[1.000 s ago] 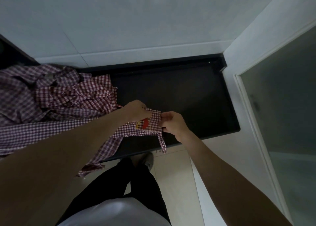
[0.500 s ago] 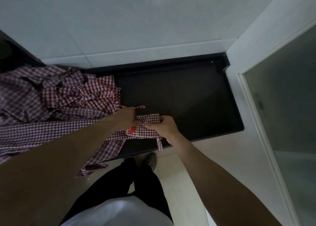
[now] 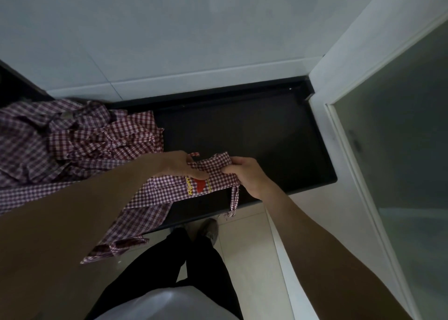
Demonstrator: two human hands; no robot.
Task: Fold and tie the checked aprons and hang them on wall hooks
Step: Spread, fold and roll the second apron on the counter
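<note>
A red-and-white checked apron [image 3: 167,193] with a red and yellow logo lies over the front edge of a dark counter [image 3: 254,135]. My left hand [image 3: 181,164] pinches its top edge beside the logo. My right hand [image 3: 244,174] grips the same top edge a little to the right. A thin checked strap [image 3: 234,201] dangles below my right hand. The apron's lower part hangs off the counter toward the floor. A heap of more checked aprons [image 3: 72,140] lies on the counter's left side.
White tiled wall [image 3: 194,41] rises behind the counter. A white frame with a glass panel [image 3: 400,162] stands on the right. Pale floor tiles [image 3: 244,242], my dark trousers and a shoe [image 3: 211,227] are below the counter edge.
My hands have come closer together on the apron's top edge, bunching the cloth between them. The logo has shifted slightly left and down under my left hand.
</note>
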